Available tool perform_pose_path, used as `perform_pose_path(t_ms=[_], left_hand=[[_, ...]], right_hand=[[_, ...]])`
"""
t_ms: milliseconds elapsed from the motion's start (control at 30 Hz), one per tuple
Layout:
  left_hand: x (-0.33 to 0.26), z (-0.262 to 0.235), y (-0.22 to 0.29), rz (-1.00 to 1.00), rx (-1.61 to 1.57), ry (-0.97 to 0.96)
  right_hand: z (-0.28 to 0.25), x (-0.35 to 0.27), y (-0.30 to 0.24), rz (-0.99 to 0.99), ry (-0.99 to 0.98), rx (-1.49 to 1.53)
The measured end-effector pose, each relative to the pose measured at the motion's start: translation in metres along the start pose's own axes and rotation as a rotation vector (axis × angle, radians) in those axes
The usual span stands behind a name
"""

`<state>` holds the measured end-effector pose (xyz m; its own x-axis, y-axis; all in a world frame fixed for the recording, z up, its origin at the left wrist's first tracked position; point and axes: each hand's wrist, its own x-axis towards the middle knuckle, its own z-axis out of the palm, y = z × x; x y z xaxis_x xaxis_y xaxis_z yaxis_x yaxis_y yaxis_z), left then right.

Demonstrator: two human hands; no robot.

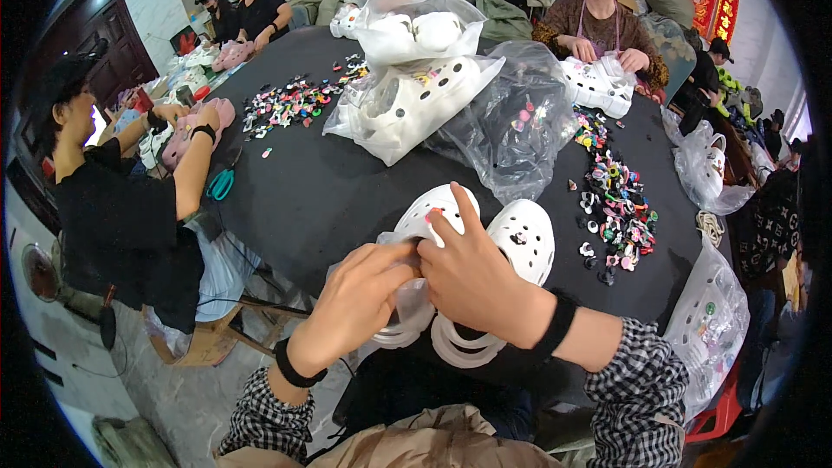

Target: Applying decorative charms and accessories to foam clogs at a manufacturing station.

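Observation:
A pair of white perforated clogs lies at the near edge of the round black table. My left hand and my right hand meet over the left clog, fingers pinched together on its top. Whether a charm sits between the fingers is hidden. The right clog carries small dark charms. Both wrists wear black bands and checked sleeves.
A heap of small coloured charms lies to the right, another at the far left. Clear bags of white clogs fill the table's middle. Teal scissors rest at the left edge. Several other people sit around the table.

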<state>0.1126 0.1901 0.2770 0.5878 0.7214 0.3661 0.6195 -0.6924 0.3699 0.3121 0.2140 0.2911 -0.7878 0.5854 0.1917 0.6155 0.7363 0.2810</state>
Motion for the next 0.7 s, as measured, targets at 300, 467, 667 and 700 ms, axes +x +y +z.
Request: perform_pose_path(t_ms=[300, 467, 667, 700], left_hand=[[-0.023, -0.023, 0.020, -0.083, 0.074, 0.106], [-0.022, -0.008, 0.015, 0.016, 0.049, -0.108], [-0.006, 0.000, 0.006, 0.069, 0.038, -0.135], [-0.003, 0.000, 0.004, 0.085, 0.021, -0.156]], right_hand=[[0.006, 0.023, -0.012, 0.008, -0.322, -0.267], [0.004, -0.020, 0.007, -0.038, -0.060, 0.002], [-0.029, -0.071, 0.019, 0.049, 0.213, 0.567], [-0.027, -0.076, 0.020, 0.044, 0.214, 0.582]])
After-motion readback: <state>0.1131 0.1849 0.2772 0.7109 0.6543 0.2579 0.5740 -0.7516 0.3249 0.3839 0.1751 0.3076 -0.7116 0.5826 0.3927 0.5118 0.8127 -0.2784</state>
